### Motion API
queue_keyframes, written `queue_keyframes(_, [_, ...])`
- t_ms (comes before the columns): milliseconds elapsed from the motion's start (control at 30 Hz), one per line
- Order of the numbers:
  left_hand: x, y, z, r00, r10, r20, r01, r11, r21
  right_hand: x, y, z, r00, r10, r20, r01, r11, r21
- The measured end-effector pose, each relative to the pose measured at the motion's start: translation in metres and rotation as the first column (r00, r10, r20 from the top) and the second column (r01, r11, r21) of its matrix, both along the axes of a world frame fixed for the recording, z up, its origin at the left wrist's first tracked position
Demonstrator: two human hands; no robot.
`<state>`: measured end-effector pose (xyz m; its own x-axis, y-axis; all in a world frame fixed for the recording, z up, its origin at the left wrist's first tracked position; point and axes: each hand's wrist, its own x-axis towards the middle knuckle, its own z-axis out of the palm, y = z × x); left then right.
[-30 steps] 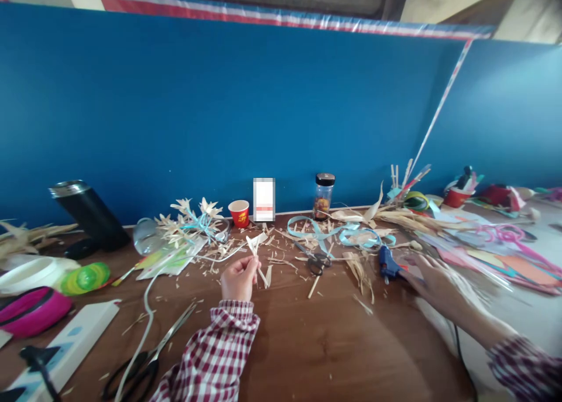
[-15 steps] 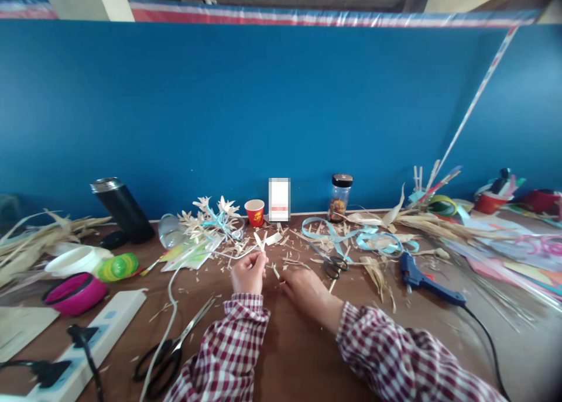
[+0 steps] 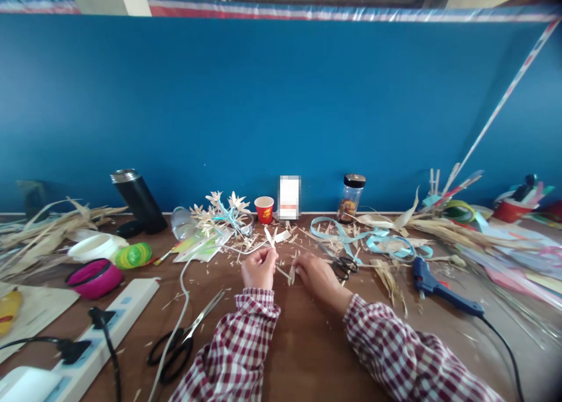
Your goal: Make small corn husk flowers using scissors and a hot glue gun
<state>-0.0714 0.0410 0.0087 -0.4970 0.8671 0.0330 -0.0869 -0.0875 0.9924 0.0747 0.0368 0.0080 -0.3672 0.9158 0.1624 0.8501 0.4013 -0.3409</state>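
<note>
My left hand [image 3: 259, 268] is closed in a pinch around the base of a small, pale corn husk flower [image 3: 271, 237], whose pointed petals stick up above the fingertips. To its right, my right hand [image 3: 318, 278] hovers low by the tabletop, thumb and fingers together on a thin husk petal [image 3: 291, 275] that hangs at the fingertips. Husk scraps lie around both hands. Small dark-handled scissors [image 3: 345, 267] rest just beyond my right hand. Bigger black-handled scissors [image 3: 175, 352] lie partly open, left of my left forearm.
A bunch of husk flowers [image 3: 226, 215] stands behind, near a red paper cup [image 3: 264, 210]. Blue ribbon [image 3: 381, 241], a lidded jar [image 3: 351, 198] and a blue glue gun [image 3: 443, 289] are to the right. A corded power strip [image 3: 127, 308], pink bowl [image 3: 94, 279] and black flask [image 3: 140, 203] occupy the left.
The whole view has shifted, so things appear farther right. My right hand has lifted slightly away from my left, with the husk petal at its fingertips. My left hand keeps its pinch.
</note>
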Motion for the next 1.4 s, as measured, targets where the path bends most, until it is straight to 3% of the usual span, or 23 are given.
queue_keyframes(300, [0.003,-0.002,0.002,1.0,-0.002,0.022,0.003,1.0,-0.023,-0.006,0.003,0.005,0.995,0.049,0.089,-0.046,0.998,-0.035])
queue_keyframes(467, [0.005,-0.003,0.0,1.0,0.021,-0.019,-0.022,1.0,-0.022,0.002,-0.003,0.001,0.996,0.09,-0.012,-0.09,0.995,0.042])
queue_keyframes(667, [0.008,-0.003,-0.005,0.999,-0.012,-0.042,0.011,1.0,-0.014,0.01,-0.011,0.001,0.982,0.035,-0.185,-0.042,0.999,-0.029])
queue_keyframes(833, [0.012,-0.005,-0.008,0.997,-0.041,-0.059,0.04,0.999,-0.025,0.025,-0.021,0.003,0.856,0.129,-0.501,-0.246,0.953,-0.175])
queue_keyframes(1033, [0.017,-0.01,-0.006,0.991,-0.125,-0.04,0.124,0.992,-0.035,0.04,-0.024,-0.005,0.672,-0.069,-0.738,-0.307,0.88,-0.362])
queue_keyframes(1233, [0.024,-0.015,-0.009,0.88,-0.45,0.154,0.457,0.889,-0.012,0.053,-0.012,-0.005,0.557,-0.192,-0.808,-0.047,0.964,-0.262])
queue_keyframes(1333, [0.03,-0.018,-0.013,0.846,-0.5,0.183,0.509,0.861,0.002,0.058,-0.008,-0.005,0.54,-0.21,-0.815,0.023,0.972,-0.234])
queue_keyframes(1400, [0.034,-0.02,-0.015,0.839,-0.522,0.155,0.528,0.849,-0.002,0.056,-0.009,-0.006,0.574,-0.191,-0.796,0.016,0.975,-0.223])
